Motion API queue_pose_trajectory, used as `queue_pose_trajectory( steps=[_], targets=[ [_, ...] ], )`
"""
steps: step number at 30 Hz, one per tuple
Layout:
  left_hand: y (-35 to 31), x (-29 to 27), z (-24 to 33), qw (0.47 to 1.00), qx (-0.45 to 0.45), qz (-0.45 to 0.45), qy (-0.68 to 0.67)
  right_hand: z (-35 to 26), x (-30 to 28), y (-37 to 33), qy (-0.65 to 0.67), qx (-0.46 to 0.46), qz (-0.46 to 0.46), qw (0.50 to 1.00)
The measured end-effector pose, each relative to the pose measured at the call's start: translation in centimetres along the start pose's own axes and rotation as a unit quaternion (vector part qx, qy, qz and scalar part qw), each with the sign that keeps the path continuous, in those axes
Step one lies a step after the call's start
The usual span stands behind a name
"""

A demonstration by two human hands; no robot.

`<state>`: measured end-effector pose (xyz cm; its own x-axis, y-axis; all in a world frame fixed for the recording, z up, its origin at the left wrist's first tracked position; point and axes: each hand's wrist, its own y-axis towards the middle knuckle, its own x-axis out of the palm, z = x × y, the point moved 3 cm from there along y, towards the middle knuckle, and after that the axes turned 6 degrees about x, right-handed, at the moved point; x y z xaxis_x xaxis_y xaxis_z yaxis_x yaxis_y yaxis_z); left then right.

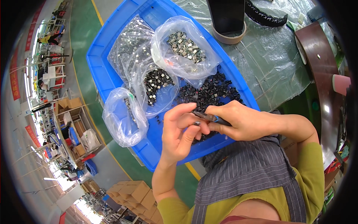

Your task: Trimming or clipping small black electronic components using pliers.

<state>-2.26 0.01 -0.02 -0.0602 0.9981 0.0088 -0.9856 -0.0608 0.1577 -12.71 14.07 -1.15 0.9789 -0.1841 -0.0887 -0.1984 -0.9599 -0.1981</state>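
Note:
My right hand [244,121] is closed round a pair of pliers [212,118] with metal jaws and dark handles marked with blue. Their jaws point left, toward the fingers of my left hand [178,136]. Between that thumb and fingers I pinch a small dark part [197,123]; its exact shape is too small to make out. Both hands are above the near side of a big blue plastic tray [151,158]. Loose small black parts [210,89] lie heaped in the tray, just beyond my hands.
Clear plastic bags [125,128] of small black and silvery parts fill the tray's left and far side. Beyond it, a phone [226,16] leans in a tape roll [231,39] on a film-covered table [266,61]. Stacked cartons [134,198] stand on the floor behind left.

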Motion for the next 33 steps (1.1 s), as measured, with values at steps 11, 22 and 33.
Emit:
queue_pose_trajectory(
  steps=[11,22,33],
  targets=[
    [0.13,0.09,-0.16,0.991,-0.029,0.091,-0.098,0.42,-0.04,-0.13,0.021,-0.047,-0.003,0.999],
    [-0.11,-0.35,-0.33,0.983,-0.077,0.12,-0.115,0.36,0.03,0.08,0.011,-0.015,-0.009,1.0],
    [-0.02,-0.05,-0.41,0.98,-0.082,0.128,-0.125,0.11,-0.19,0.05,0.022,0.014,-0.039,0.999]
  ],
)
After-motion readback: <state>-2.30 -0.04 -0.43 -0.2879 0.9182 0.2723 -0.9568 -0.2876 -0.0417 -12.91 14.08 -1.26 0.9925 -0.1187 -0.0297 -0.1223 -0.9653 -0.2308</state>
